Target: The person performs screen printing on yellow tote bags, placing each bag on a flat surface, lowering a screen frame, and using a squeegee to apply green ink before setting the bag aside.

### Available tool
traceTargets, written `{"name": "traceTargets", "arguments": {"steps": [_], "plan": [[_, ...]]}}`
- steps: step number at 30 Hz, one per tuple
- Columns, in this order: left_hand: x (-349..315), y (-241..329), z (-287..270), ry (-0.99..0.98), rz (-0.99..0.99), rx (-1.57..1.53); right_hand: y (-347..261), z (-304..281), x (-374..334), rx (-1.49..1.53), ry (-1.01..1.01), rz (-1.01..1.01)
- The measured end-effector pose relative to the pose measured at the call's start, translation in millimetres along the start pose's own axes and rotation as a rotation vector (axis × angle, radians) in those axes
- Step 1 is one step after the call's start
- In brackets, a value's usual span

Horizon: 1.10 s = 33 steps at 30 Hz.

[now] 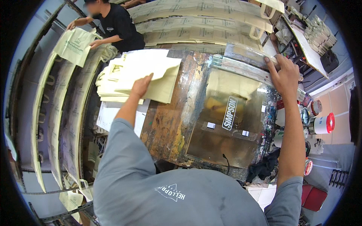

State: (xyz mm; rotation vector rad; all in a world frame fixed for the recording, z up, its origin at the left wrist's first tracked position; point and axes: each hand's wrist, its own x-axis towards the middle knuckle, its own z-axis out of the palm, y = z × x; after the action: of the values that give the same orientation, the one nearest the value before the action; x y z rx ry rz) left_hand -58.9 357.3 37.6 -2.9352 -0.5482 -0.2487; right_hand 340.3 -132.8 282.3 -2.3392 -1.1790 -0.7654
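My left hand [141, 85] reaches onto a stack of pale cream cloth bags [128, 77] at the left of the worktable and grips the top bag, lifting its edge. My right hand [283, 73] grips the far edge of a raised screen-printing frame [245, 67] at the right. Under the frame lies a shiny paint-stained printing plate [226, 124] with a printed mark and small white tabs.
A person in a black shirt [118, 24] at the far left holds a printed cream bag [74, 45]. Rows of printed bags lie on long racks [56, 113] at the left and along the back [196, 22]. Paint tubs and jars [320, 124] crowd the right side.
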Motion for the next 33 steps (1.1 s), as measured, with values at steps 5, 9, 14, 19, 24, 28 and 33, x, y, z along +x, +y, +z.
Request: {"name": "traceTargets", "arguments": {"steps": [5,9,14,19,24,28,33], "plan": [[75,84,-118,-0.041,0.334,0.141,11,-6,-2,-0.023,0.006,0.004],[52,208,-77,-0.007,0.603,0.054,14,4,-4,-0.069,0.051,-0.07],[46,382,41,-0.139,0.502,-0.432,11,-2,1,-0.032,-0.01,0.0],[64,494,66,-0.14,0.664,-0.455,23,4,-1,-0.004,0.025,-0.021],[70,534,62,-0.112,0.695,-0.433,21,6,8,0.004,0.118,-0.065],[53,541,62,-0.085,0.593,-0.552,15,1,16,0.185,-0.006,0.021],[27,506,15,-0.173,0.356,-0.541,21,-5,17,0.076,-0.051,0.044]]}}
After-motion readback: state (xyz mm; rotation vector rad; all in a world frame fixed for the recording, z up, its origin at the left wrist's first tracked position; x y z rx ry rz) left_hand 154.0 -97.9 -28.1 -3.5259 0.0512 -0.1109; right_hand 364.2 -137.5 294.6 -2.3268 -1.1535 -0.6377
